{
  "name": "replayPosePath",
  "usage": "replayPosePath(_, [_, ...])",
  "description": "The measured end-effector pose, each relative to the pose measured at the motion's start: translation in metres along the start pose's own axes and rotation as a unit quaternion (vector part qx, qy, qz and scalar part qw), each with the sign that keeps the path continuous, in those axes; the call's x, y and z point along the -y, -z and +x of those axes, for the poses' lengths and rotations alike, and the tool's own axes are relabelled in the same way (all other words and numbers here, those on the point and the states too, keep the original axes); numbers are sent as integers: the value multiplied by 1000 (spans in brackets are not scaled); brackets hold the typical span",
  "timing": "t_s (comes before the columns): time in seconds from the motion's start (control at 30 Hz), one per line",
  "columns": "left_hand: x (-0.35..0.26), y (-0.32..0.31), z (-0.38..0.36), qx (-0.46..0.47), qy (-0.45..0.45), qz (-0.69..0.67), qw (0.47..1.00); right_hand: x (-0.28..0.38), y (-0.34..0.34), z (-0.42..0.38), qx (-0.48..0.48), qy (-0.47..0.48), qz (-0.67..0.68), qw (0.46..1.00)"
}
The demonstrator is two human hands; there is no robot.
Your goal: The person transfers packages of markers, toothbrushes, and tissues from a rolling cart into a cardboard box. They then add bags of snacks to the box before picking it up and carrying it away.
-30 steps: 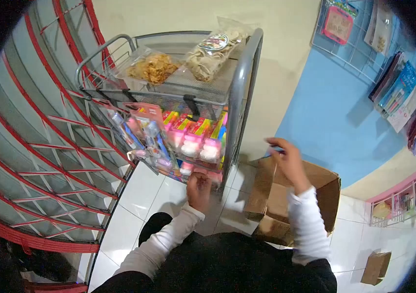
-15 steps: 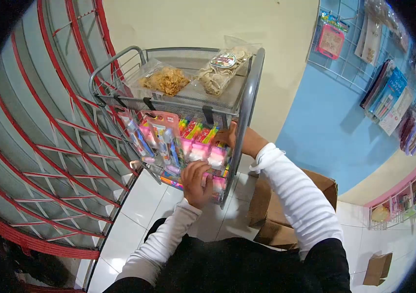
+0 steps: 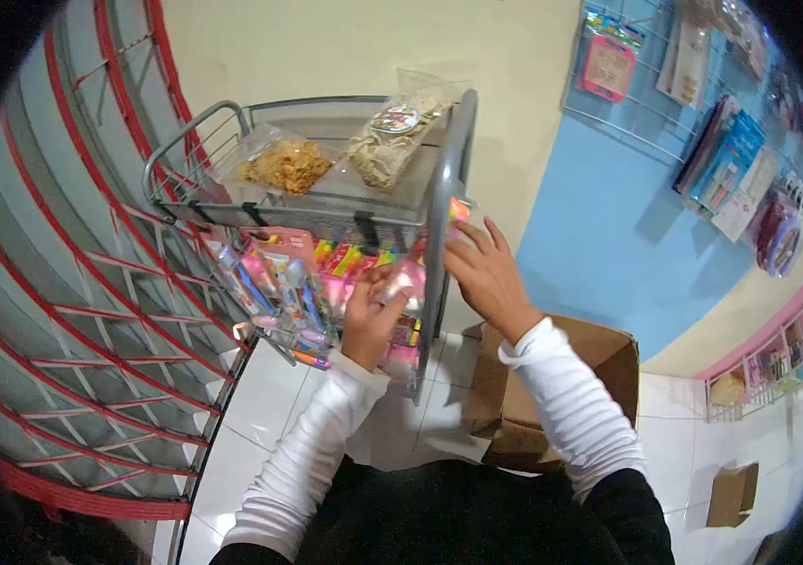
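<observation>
A grey wire-mesh rack [image 3: 302,215] stands in front of me, with small pink packs [image 3: 335,282] under bright yellow, red and green tops hanging below its upper shelf. My left hand [image 3: 371,315] is closed at the thumb and fingers around the left edge of a pink-and-white pack [image 3: 408,280] at the right end of that row. Just outside the right post, my right hand [image 3: 494,282] has its fingers bent up against a small orange-and-pink pack [image 3: 459,209], partly hidden by the post. Toothbrush blister packs [image 3: 296,282] hang on the left.
Two clear bags of snacks, one golden [image 3: 286,168] and one pale [image 3: 392,141], lie on the top shelf. A cardboard box [image 3: 604,358] sits open at the rack's right. Red folding gate [image 3: 100,330] borders the left; a wire grid [image 3: 632,132] with hanging goods is on the right wall.
My right hand has drawn out of the rack to the right of the post, an orange-and-pink pack now showing by its fingers. My left hand has risen onto the pink-and-white pack. The view shifted slightly.
</observation>
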State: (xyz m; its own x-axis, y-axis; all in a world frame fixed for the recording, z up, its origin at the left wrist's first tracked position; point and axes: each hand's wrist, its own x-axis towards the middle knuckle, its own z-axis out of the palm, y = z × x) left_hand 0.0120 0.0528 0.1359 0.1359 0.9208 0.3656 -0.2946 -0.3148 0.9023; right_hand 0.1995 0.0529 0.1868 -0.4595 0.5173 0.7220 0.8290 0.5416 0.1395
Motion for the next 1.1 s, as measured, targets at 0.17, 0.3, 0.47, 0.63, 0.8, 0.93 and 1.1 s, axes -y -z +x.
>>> replayPosePath(0.17, [7,-5,9,52,125,-121,983,30,-26,-24,-162,-561,476,657])
replayPosePath(0.3, [13,-1,20,158,93,-25,983,33,-11,-19,-127,-536,672,495])
replayPosePath(0.47, [-4,13,15,138,-9,246,959,26,8,-49,-244,-521,549,606])
replayPosePath(0.63, [6,49,11,71,-171,564,805,-32,0,-201,-181,-520,289,783])
replayPosePath(0.8, [1,47,18,62,-60,639,765,-56,-27,-345,156,-691,237,665])
replayPosePath(0.93, [19,60,25,62,-110,696,706,-62,-98,-429,329,-696,454,448])
replayPosePath(1.1, [10,52,26,87,-84,714,689,-58,-144,-404,569,-454,340,595])
